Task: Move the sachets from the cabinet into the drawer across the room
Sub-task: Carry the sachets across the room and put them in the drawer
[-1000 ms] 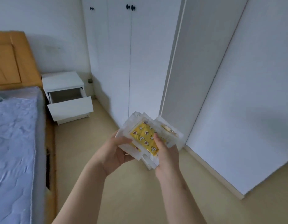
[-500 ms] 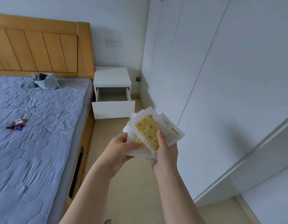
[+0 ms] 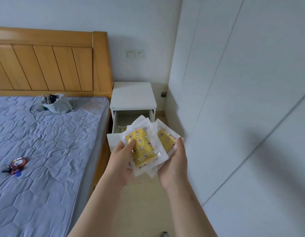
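Sachets [image 3: 143, 148] fanned, pinched by left hand [image 3: 121, 162], gripped by right hand [image 3: 174, 165], just short of open drawer [image 3: 113, 142]. Risk: slippage from slick, uneven stack; spill onto floor [image 3: 145, 204] on early release.

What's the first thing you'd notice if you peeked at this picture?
The bright yellow sachets, a fanned bunch gripped by the left hand and right hand in the middle. Just behind them a white drawer stands open, beside a wooden bed with a blue mattress.
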The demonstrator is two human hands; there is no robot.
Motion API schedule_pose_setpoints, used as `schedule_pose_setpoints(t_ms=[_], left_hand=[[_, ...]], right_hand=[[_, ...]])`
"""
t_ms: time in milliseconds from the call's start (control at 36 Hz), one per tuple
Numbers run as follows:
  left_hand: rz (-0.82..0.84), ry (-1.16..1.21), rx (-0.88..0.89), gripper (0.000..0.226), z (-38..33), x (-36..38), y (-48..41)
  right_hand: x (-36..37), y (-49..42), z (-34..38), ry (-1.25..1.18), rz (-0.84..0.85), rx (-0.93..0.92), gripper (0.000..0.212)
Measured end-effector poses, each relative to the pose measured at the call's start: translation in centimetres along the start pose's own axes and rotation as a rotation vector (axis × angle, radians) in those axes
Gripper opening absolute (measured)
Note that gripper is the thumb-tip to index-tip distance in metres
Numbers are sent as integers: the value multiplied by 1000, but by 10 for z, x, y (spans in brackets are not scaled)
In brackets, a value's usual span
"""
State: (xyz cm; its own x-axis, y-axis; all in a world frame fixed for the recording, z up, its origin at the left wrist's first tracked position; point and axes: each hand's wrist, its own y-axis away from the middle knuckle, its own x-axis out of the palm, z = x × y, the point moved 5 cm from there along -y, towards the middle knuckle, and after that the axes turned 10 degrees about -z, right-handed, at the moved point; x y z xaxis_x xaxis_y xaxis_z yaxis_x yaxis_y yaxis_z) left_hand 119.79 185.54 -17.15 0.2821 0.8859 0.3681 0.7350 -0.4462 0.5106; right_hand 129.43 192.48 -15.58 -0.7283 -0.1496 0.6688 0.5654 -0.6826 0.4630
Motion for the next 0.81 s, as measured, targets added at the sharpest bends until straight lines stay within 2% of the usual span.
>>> schedule_pose_setpoints(t_ms=[111, 278, 389, 500, 583, 667, 806], left_hand=[[-22, 26, -32, 17, -16, 32, -58], [-27, -119, 2, 9, -42, 89, -132], [-121, -165, 65, 12, -56, 120, -176], [-258, -129, 101, 15, -64, 125, -222], [-334, -96, 125, 13, -72, 125, -261], [-357, -107, 138, 14, -78, 122, -305], [-319, -157, 80, 15, -88, 118, -389]], right_hand=[[17, -73, 21, 64, 1, 22, 29], [41, -177, 73, 331, -55, -67, 22], [63, -233, 90, 433, -17, -54, 20], [88, -277, 78, 455, 64, 80, 28], [102, -315, 67, 516, 28, 66, 33], [111, -357, 49, 627, -24, 69, 46], [128, -434, 28, 701, -78, 62, 45]])
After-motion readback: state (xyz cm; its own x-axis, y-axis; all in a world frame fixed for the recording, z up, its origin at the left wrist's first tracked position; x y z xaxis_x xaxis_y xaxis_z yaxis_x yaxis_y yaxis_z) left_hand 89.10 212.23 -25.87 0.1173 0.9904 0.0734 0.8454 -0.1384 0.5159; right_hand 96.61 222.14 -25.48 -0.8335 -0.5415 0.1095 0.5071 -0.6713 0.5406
